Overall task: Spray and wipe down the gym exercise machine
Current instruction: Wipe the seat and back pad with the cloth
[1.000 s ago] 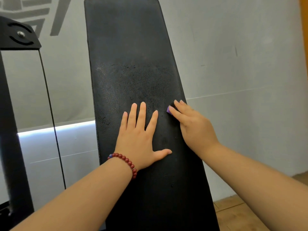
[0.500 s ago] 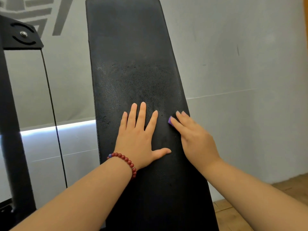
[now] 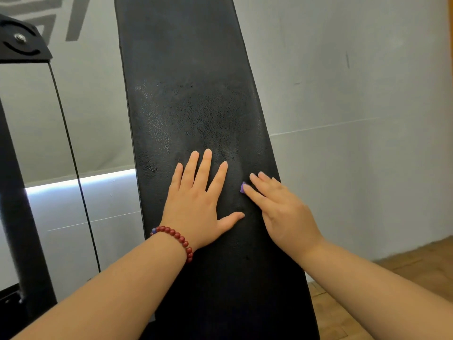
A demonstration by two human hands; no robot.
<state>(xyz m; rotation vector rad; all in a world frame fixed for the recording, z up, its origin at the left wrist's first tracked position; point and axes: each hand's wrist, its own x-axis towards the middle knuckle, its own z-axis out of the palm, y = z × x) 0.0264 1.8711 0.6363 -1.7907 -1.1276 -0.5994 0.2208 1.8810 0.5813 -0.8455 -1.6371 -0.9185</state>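
The black pad [image 3: 196, 82] of the machine stands tilted in the middle, with small shiny dots on its middle part. The left hand [image 3: 196, 204] lies flat on it, the grip fully open and holding nothing. Just beside it, the right hand [image 3: 284, 212] presses with straight fingers on a purple cloth [image 3: 242, 187]; only a corner shows. A red bracelet [image 3: 179, 238] is on the left wrist. A black frame [image 3: 14, 192] and a thin cable [image 3: 73, 155] stand at the left, and a grey wall [image 3: 355, 94] is behind.

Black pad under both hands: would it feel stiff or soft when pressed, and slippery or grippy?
Probably firm: the left hand lies flat on the pad without visibly denting it. Likely slick just now, since a speckled, wet-looking patch shines above that hand. Whether it would shift is unclear; its mounting is out of view.
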